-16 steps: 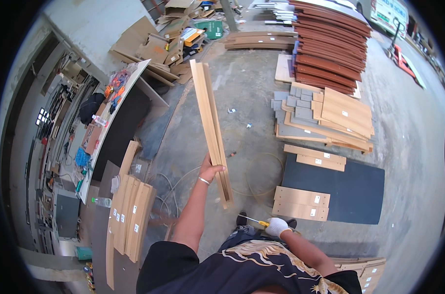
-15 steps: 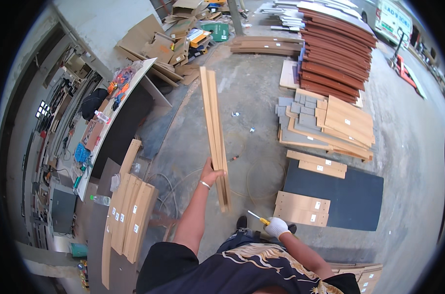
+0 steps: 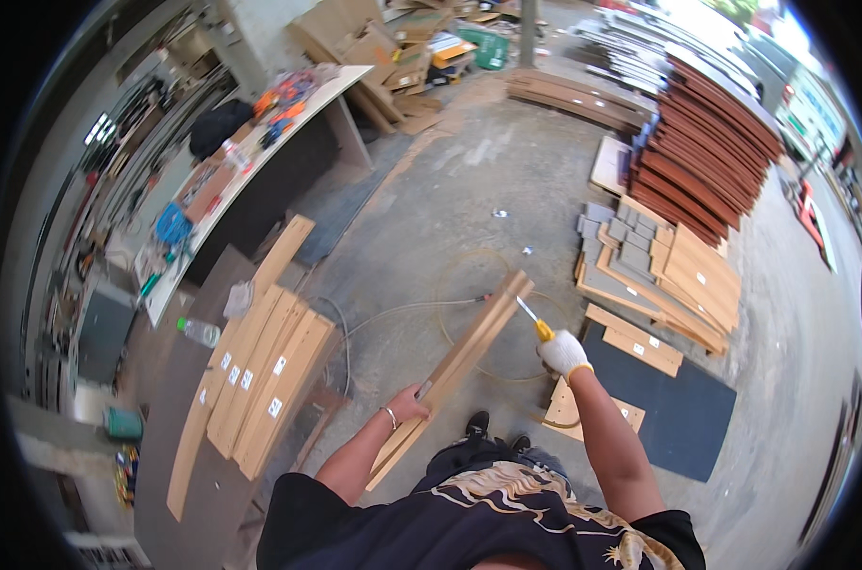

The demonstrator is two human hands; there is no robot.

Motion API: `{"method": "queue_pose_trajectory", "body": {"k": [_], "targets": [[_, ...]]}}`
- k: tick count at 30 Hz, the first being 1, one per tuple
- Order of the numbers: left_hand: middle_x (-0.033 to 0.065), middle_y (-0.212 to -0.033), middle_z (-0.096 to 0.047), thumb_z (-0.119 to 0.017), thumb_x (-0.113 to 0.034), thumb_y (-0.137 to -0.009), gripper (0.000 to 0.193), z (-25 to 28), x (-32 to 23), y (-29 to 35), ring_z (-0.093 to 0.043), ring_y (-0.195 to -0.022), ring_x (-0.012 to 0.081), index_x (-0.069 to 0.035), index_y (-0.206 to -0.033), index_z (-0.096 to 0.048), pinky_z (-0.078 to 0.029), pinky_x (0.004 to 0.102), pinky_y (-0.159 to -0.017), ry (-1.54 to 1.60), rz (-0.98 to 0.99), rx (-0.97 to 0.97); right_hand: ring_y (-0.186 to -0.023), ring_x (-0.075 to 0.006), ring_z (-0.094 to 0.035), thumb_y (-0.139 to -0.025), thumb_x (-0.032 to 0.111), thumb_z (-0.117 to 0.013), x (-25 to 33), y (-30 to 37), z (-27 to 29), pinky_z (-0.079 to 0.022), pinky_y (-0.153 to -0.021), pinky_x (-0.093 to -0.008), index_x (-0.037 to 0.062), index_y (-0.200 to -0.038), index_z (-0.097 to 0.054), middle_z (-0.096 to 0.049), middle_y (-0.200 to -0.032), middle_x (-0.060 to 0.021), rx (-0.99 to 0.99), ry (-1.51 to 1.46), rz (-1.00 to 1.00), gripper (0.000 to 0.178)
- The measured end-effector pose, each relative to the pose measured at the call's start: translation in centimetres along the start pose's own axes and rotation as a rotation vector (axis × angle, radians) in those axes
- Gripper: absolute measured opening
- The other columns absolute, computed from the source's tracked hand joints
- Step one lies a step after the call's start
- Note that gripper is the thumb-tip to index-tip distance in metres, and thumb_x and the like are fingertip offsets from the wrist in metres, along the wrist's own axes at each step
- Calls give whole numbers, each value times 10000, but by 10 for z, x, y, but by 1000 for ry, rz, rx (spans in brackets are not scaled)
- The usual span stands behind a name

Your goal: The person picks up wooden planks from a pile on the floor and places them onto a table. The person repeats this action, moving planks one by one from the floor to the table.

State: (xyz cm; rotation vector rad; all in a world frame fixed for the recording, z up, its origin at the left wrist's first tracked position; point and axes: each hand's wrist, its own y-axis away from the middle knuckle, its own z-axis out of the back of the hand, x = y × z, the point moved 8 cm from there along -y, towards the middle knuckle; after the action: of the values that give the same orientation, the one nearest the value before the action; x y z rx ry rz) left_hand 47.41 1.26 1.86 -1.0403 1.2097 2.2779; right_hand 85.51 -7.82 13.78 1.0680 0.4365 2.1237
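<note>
My bare left hand (image 3: 409, 406), with a band on its wrist, is closed round a pair of long, narrow wooden boards (image 3: 471, 347). The boards lie together and slant from near my waist toward the far right. A white knit glove covers my right hand (image 3: 566, 355), which is closed on a screwdriver (image 3: 544, 330) with a yellow handle. Its shaft points toward the far end of the boards; whether the tip touches them I cannot tell.
At the left, curved wooden boards (image 3: 260, 380) with white labels lie on a dark bench (image 3: 155, 475). Beyond stands a cluttered worktable (image 3: 307, 116). To the right are a dark panel (image 3: 678, 423), stacked panels (image 3: 701, 275) and reddish-brown boards (image 3: 701, 152). A hose (image 3: 402, 309) crosses the floor.
The boards have swung clockwise, their far end coming nearer and to the right. My right hand has moved forward with the screwdriver, close to that end. The head view has also shifted.
</note>
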Motion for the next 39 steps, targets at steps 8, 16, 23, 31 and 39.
{"method": "queue_pose_trajectory", "body": {"k": [8, 16, 23, 31, 39], "targets": [[223, -1140, -670, -838, -291, -562, 763, -37, 79, 101, -654, -1067, 349, -9, -1225, -589, -523, 407, -919, -150, 299, -148, -653, -353, -697, -824, 261, -623, -86, 66, -174, -559, -655, -451, 26, -904, -709, -695, -731, -206, 175, 517, 466, 262], [217, -1201, -655, -859, -321, -605, 808, 7, 125, 222, -645, -1123, 367, -30, -1285, -534, -524, 447, -943, -158, 521, -388, -537, -212, -673, -862, 123, -600, -139, 64, -216, -526, -497, -357, -14, -869, -693, -666, -666, -124, 390, -32, -3, 166], [187, -1228, -628, -829, -273, -628, 779, 155, 179, 261, -624, -1132, 375, -59, -1299, -497, -513, 462, -943, -260, 386, -736, -456, -228, -614, -882, 92, -606, -84, 45, -236, -483, -419, -351, -23, -942, -657, -673, -707, -128, 307, -58, -77, 140], [158, -1263, -605, -808, -234, -649, 725, 299, 269, 253, -577, -1211, 336, -91, -1283, -488, -477, 500, -977, -391, 375, -707, -511, -213, -651, -881, 117, -627, 11, 48, -318, -511, -469, -336, -18, -954, -691, -689, -720, -106, 247, 19, -72, 166], [147, -1289, -568, -785, -180, -696, 685, 318, 324, 243, -544, -1240, 352, -98, -1300, -474, -452, 515, -1010, -467, 438, -686, -532, -210, -666, -886, 98, -601, 53, 75, -345, -528, -481, -326, 0, -975, -694, -699, -746, -103, 158, 0, -88, 162]]}}
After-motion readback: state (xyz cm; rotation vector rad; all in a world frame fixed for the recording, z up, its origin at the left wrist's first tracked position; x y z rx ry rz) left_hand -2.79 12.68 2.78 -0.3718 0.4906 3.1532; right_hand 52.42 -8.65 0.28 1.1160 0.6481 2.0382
